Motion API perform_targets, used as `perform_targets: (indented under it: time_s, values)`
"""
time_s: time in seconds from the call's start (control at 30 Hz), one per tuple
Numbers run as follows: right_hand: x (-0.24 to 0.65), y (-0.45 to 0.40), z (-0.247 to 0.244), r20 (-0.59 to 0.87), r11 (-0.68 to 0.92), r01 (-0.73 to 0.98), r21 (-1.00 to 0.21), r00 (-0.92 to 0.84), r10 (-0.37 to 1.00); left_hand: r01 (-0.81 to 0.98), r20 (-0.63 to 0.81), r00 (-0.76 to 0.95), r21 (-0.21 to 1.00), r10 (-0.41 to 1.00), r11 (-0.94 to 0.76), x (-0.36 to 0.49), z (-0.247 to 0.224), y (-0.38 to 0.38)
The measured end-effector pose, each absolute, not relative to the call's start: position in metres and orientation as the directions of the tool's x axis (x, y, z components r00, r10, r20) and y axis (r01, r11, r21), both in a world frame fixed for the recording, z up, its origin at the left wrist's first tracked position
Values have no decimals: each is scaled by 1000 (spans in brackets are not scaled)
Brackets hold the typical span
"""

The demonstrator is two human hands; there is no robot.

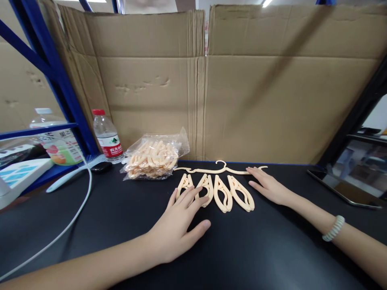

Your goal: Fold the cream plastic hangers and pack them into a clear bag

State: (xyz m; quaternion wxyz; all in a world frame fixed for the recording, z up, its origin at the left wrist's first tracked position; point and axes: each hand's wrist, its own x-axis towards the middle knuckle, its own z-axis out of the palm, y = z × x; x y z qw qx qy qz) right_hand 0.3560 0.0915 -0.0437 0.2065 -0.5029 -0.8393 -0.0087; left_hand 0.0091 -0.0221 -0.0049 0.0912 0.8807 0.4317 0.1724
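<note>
Several folded cream plastic hangers lie in a row on the black table (pixel 256 249); the rightmost folded hanger (pixel 242 193) is fully in view. Behind the row lies an unfolded hanger (pixel 224 168), its hook pointing away. My left hand (pixel 178 225) is spread flat, its fingertips over the two leftmost folded hangers (pixel 205 189) and partly covering them. My right hand (pixel 267 186) has its fingers stretched out, with the fingertips on the right arm of the unfolded hanger. Neither hand grips anything.
A clear bag of cream hangers (pixel 152 157) sits at the back left, beside a red-capped water bottle (pixel 108 137). A white cable (pixel 87 197) curves across the left side. On the right lies a dark tablet-like device (pixel 341 189). Cardboard (pixel 287 100) walls the back.
</note>
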Motion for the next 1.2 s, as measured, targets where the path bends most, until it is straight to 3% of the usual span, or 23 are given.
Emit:
perform_targets:
  time_s: [0.27,0.57,0.77,0.93,1.07,1.2]
  values:
    - [351,88,-36,407,534,822,-198,-427,808,689,287,574,338,767,-641,13,0,-25]
    - [345,85,-31,449,492,824,-282,-340,826,675,322,565,348,760,-650,13,2,-27]
    - [349,82,-25,595,455,841,-293,-213,775,630,456,508,381,731,-676,13,1,-25]
    - [350,75,-14,732,483,844,-233,-175,659,532,559,360,535,747,-656,12,0,-22]
    - [353,68,-2,800,452,870,-196,-124,586,404,549,186,713,815,-573,11,2,-20]
    - [355,61,7,839,419,882,-216,-52,542,313,532,46,796,845,-518,11,3,-19]
